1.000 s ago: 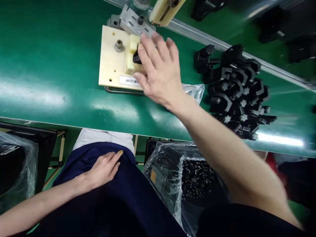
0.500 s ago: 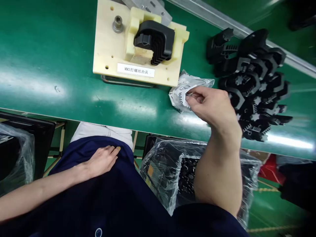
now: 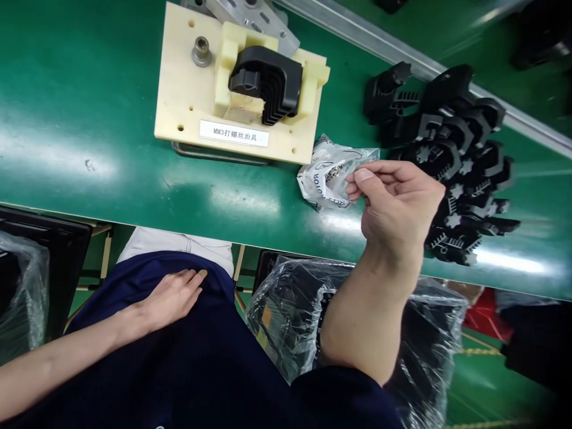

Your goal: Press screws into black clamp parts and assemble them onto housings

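White plastic bag (image 3: 328, 193) shows small shiny pieces (image 3: 333, 172) by the right hand (image 3: 399, 196), its grip pinched closed, contents unclear.

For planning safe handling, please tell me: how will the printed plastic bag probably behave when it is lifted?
The printed plastic bag would probably sag and fold, as its thin film is crumpled. The small metal parts inside may slide or spill, since its mouth looks open.

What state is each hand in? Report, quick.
Left hand: open, resting on the dark blue clothing.
Right hand: fingers pinched at the plastic bag; cannot tell whether they hold anything.
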Action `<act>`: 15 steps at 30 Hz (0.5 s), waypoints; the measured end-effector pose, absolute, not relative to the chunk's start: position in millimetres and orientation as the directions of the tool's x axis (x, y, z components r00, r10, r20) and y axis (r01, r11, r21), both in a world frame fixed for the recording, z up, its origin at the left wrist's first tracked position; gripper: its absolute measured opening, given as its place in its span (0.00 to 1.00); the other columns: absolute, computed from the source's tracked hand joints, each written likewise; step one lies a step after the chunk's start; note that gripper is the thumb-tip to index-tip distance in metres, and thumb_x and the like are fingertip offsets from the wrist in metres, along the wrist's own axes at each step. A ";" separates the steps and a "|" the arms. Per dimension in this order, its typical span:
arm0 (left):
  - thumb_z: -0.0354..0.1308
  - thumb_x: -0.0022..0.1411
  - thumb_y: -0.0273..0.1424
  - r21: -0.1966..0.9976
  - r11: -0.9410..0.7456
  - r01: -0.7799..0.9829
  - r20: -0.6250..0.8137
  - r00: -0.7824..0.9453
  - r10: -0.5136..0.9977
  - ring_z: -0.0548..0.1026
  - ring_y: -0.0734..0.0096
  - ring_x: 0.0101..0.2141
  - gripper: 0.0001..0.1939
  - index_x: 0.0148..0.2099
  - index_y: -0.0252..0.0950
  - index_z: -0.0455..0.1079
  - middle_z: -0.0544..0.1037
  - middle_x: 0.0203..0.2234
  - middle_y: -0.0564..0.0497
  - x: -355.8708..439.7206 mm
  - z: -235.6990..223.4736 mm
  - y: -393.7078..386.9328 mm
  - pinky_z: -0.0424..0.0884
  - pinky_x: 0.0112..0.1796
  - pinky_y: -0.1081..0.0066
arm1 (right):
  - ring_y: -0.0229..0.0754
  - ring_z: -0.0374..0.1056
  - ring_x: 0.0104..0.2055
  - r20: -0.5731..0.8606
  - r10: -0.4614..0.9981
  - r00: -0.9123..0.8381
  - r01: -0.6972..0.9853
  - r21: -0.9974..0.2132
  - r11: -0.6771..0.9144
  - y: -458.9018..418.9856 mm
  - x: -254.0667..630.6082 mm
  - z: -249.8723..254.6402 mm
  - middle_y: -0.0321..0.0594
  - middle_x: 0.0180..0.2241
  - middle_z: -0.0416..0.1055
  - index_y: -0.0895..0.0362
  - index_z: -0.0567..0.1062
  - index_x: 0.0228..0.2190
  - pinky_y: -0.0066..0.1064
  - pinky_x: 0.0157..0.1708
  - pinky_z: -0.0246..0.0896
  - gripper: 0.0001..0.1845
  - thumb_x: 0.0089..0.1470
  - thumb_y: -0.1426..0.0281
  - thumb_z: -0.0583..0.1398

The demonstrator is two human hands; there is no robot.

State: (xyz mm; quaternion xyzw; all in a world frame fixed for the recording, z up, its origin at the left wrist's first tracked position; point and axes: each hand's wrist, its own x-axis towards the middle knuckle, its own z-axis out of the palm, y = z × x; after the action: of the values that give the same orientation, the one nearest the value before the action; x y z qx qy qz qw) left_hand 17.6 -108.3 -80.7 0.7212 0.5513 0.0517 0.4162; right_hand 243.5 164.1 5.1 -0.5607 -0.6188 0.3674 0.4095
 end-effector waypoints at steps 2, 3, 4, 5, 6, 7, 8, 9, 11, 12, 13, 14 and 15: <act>0.42 0.68 0.27 0.663 -0.046 0.747 -0.385 0.393 0.835 0.78 0.60 0.38 0.19 0.56 0.29 0.65 0.78 0.41 0.39 18.0 -80.9 -107.9 0.77 0.37 0.63 | 0.34 0.61 0.18 0.097 0.995 -0.014 0.413 -0.906 0.094 164.8 245.2 4.1 0.35 0.19 0.69 0.57 0.74 0.23 0.28 0.19 0.56 0.05 0.38 0.69 0.64; 0.41 0.68 0.27 0.667 -0.045 0.744 -0.385 0.396 0.834 0.78 0.60 0.38 0.19 0.56 0.29 0.65 0.78 0.41 0.39 18.1 -81.0 -107.7 0.77 0.37 0.63 | 0.34 0.61 0.19 0.091 0.996 -0.027 0.461 -0.883 0.093 165.7 245.5 3.6 0.34 0.20 0.69 0.57 0.74 0.24 0.29 0.20 0.57 0.06 0.39 0.69 0.63; 0.41 0.68 0.27 0.672 -0.043 0.740 -0.384 0.397 0.833 0.78 0.60 0.37 0.19 0.56 0.29 0.65 0.78 0.41 0.39 18.1 -81.0 -107.6 0.77 0.37 0.63 | 0.34 0.61 0.19 0.073 0.995 -0.064 0.536 -0.839 0.096 166.9 245.2 3.5 0.34 0.19 0.68 0.57 0.75 0.24 0.29 0.21 0.57 0.06 0.40 0.68 0.63; 0.41 0.68 0.28 0.676 -0.040 0.736 -0.383 0.397 0.834 0.78 0.60 0.37 0.19 0.56 0.29 0.65 0.78 0.40 0.39 18.1 -81.0 -107.4 0.77 0.36 0.63 | 0.34 0.59 0.19 0.046 0.992 -0.115 0.630 -0.769 0.109 168.4 244.1 3.8 0.33 0.19 0.66 0.57 0.74 0.24 0.30 0.23 0.57 0.05 0.42 0.68 0.62; 0.41 0.68 0.28 0.678 -0.038 0.734 -0.380 0.395 0.836 0.78 0.60 0.37 0.19 0.56 0.29 0.65 0.78 0.40 0.40 18.0 -80.9 -107.4 0.77 0.36 0.63 | 0.33 0.57 0.19 0.011 0.986 -0.168 0.727 -0.675 0.131 170.2 242.2 4.4 0.32 0.18 0.64 0.57 0.74 0.23 0.30 0.24 0.57 0.04 0.43 0.69 0.62; 0.41 0.68 0.28 0.680 -0.037 0.732 -0.377 0.393 0.839 0.78 0.60 0.37 0.19 0.55 0.29 0.65 0.78 0.39 0.40 18.1 -80.8 -107.4 0.77 0.36 0.63 | 0.32 0.54 0.19 -0.028 0.976 -0.214 0.807 -0.568 0.161 172.1 239.8 5.2 0.31 0.16 0.61 0.57 0.72 0.21 0.31 0.25 0.56 0.05 0.44 0.69 0.62; 0.41 0.68 0.28 0.681 -0.037 0.731 -0.374 0.390 0.842 0.78 0.60 0.37 0.19 0.55 0.29 0.65 0.78 0.39 0.40 18.2 -80.7 -107.6 0.77 0.36 0.63 | 0.32 0.52 0.19 -0.059 0.967 -0.247 0.862 -0.468 0.192 173.8 237.3 6.0 0.30 0.15 0.58 0.57 0.70 0.19 0.32 0.26 0.56 0.07 0.45 0.71 0.62; 0.42 0.68 0.28 0.681 -0.035 0.731 -0.370 0.386 0.845 0.78 0.60 0.37 0.19 0.55 0.28 0.65 0.78 0.39 0.39 18.4 -80.6 -107.9 0.77 0.37 0.63 | 0.32 0.51 0.19 -0.073 0.961 -0.267 0.893 -0.394 0.218 175.2 235.2 6.6 0.30 0.14 0.56 0.57 0.68 0.17 0.32 0.27 0.56 0.10 0.45 0.71 0.62; 0.42 0.68 0.28 0.686 -0.027 0.727 -0.362 0.374 0.854 0.79 0.58 0.37 0.19 0.55 0.28 0.65 0.78 0.39 0.38 19.0 -80.8 -109.1 0.77 0.36 0.62 | 0.33 0.53 0.20 -0.071 0.956 -0.286 0.897 -0.372 0.241 175.9 233.7 6.4 0.31 0.15 0.58 0.57 0.68 0.17 0.33 0.28 0.56 0.10 0.45 0.72 0.61; 0.41 0.68 0.28 0.689 -0.020 0.724 -0.360 0.366 0.858 0.79 0.58 0.37 0.19 0.55 0.28 0.65 0.78 0.39 0.38 19.3 -81.0 -109.9 0.77 0.36 0.62 | 0.34 0.55 0.21 -0.055 0.957 -0.284 0.875 -0.424 0.236 175.1 234.7 5.2 0.33 0.16 0.61 0.57 0.69 0.18 0.32 0.28 0.57 0.08 0.44 0.71 0.61; 0.41 0.68 0.28 0.692 -0.011 0.722 -0.359 0.358 0.862 0.79 0.58 0.37 0.19 0.55 0.28 0.65 0.78 0.40 0.37 19.5 -81.3 -110.7 0.77 0.37 0.61 | 0.34 0.57 0.21 -0.025 0.964 -0.265 0.836 -0.504 0.217 173.9 236.7 3.5 0.34 0.18 0.64 0.58 0.71 0.20 0.32 0.28 0.58 0.06 0.44 0.70 0.61; 0.41 0.68 0.28 0.694 -0.003 0.720 -0.360 0.351 0.865 0.79 0.57 0.38 0.19 0.55 0.29 0.66 0.78 0.40 0.37 19.7 -81.6 -111.5 0.77 0.37 0.61 | 0.35 0.59 0.22 0.014 0.974 -0.228 0.779 -0.597 0.191 172.5 239.6 1.4 0.35 0.19 0.66 0.58 0.73 0.22 0.32 0.26 0.59 0.05 0.44 0.69 0.61; 0.41 0.68 0.27 0.695 0.002 0.719 -0.361 0.347 0.865 0.79 0.57 0.38 0.19 0.55 0.29 0.66 0.78 0.40 0.37 19.7 -81.9 -112.1 0.77 0.37 0.61 | 0.36 0.60 0.21 0.054 0.983 -0.176 0.706 -0.688 0.165 171.1 243.0 -0.8 0.36 0.20 0.68 0.58 0.75 0.24 0.32 0.25 0.60 0.06 0.43 0.68 0.61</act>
State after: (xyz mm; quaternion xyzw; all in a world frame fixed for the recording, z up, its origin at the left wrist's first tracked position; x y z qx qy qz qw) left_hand 19.7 -112.1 -81.9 0.7013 0.5647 0.0859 0.4265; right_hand 243.0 171.1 -0.8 -0.5879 -0.7184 0.2686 0.2573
